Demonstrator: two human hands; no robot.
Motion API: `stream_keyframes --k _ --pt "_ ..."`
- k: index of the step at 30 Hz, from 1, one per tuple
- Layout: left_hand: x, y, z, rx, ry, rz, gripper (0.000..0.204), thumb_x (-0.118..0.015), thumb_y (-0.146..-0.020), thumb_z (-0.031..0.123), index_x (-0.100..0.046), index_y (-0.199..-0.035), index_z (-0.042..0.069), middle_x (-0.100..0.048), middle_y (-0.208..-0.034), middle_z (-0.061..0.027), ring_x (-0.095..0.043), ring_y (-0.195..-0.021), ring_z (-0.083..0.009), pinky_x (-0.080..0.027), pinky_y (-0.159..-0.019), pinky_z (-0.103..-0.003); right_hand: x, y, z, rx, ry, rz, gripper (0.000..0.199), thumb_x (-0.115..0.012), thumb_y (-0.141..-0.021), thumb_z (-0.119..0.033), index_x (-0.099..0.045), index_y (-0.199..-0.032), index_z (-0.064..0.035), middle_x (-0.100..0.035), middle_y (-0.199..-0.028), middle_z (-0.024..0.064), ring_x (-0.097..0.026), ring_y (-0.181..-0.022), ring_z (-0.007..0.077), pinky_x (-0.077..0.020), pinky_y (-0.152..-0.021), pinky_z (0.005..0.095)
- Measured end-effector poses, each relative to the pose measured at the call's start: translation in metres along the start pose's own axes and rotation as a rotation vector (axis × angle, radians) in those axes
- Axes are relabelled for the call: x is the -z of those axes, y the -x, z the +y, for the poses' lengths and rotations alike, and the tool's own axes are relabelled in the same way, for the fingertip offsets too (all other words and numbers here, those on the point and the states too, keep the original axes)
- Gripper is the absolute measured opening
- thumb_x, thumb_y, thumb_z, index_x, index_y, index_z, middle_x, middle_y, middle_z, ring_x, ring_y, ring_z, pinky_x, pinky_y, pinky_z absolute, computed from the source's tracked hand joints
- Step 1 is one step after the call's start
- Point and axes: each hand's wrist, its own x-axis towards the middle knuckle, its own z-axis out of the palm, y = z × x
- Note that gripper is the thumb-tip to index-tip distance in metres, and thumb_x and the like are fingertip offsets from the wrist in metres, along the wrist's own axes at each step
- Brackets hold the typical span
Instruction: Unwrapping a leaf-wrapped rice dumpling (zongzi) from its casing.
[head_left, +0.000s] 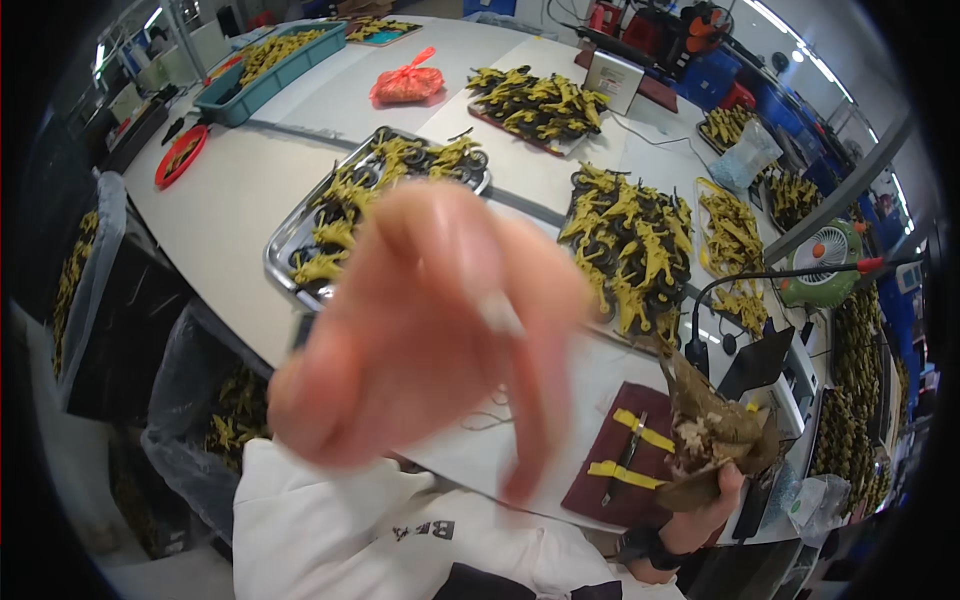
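My left hand (440, 320) is raised close in the middle of the view, large and blurred. Its fingers are bent, with thumb and forefinger seemingly pinched; a small pale spot shows there, either a nail or a bit of something. At the lower right, my right hand (716, 506), with a dark band at the wrist, grips a leaf-wrapped rice dumpling (705, 440). The brown-green leaves are peeled apart and pale, lumpy filling shows inside. Left of it lies a dark red cloth mat (597, 462) with yellow tape strips and a slim pen-like tool (628, 458).
Metal trays (278, 250) and piles of yellow-and-black wheeled parts (630, 245) cover much of the white table. Farther off are a red bag (408, 82), a teal bin (232, 108) and a red basket (182, 158). A green fan (822, 265) stands right; plastic-lined containers (190, 400) stand left.
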Motion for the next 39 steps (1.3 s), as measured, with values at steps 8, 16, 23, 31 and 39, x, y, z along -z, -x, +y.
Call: stream_keyframes --k 8,16,23,31,39 --pt "0.395 -0.052 0.161 0.189 -2.521 0.558 0.022 -0.054 -0.074 0.024 -0.057 -0.090 0.010 -0.053 -0.086 -0.0120 -0.052 -0.077 -0.0250 -0.041 -0.069 -0.038 0.007 -0.041 -0.001 0.052 -0.005 0.242 0.052 -0.053 -0.073 -0.032 -0.041 -0.113 -0.0011 -0.050 -0.105 0.0108 -0.051 -0.092 0.0240 -0.0430 -0.078 0.0347" --pt "0.574 -0.051 0.144 0.628 -2.677 0.777 0.040 -0.057 -0.071 0.028 -0.046 -0.108 0.017 -0.037 -0.115 -0.0127 -0.034 -0.108 -0.0304 -0.034 -0.080 -0.051 -0.043 -0.081 -0.016 0.026 -0.089 0.467 0.058 -0.052 -0.074 -0.030 -0.034 -0.117 0.0029 -0.043 -0.114 0.0172 -0.045 -0.102 0.0303 -0.0380 -0.088 0.0372" --pt "0.623 -0.053 0.162 0.650 -2.811 0.693 0.023 -0.051 -0.070 0.016 -0.051 -0.093 0.014 -0.050 -0.092 -0.0086 -0.040 -0.098 -0.0265 -0.034 -0.077 -0.048 -0.068 -0.093 -0.007 0.055 -0.027 0.515 0.057 -0.051 -0.075 -0.028 -0.033 -0.118 0.0040 -0.041 -0.115 0.0196 -0.043 -0.104 0.0318 -0.0366 -0.090 0.0378" --pt "0.509 -0.077 0.174 0.106 -3.044 0.075 0.009 -0.049 -0.068 0.010 -0.049 -0.077 0.011 -0.052 -0.074 -0.0028 -0.050 -0.077 -0.0198 -0.036 -0.065 -0.033 -0.033 -0.074 -0.019 0.149 -0.039 0.459 0.055 -0.049 -0.076 -0.025 -0.031 -0.118 0.0052 -0.039 -0.116 0.0222 -0.041 -0.107 0.0335 -0.0349 -0.092 0.0384" --pt "0.220 -0.051 0.232 0.113 -2.886 0.523 0.018 -0.047 -0.077 0.016 -0.051 -0.085 0.001 -0.054 -0.081 -0.0185 -0.052 -0.079 -0.0335 -0.041 -0.068 -0.040 0.033 -0.045 -0.014 0.230 -0.010 0.185 0.054 -0.048 -0.077 -0.022 -0.029 -0.119 0.0065 -0.037 -0.117 0.0249 -0.039 -0.109 0.0353 -0.0333 -0.094 0.0390"
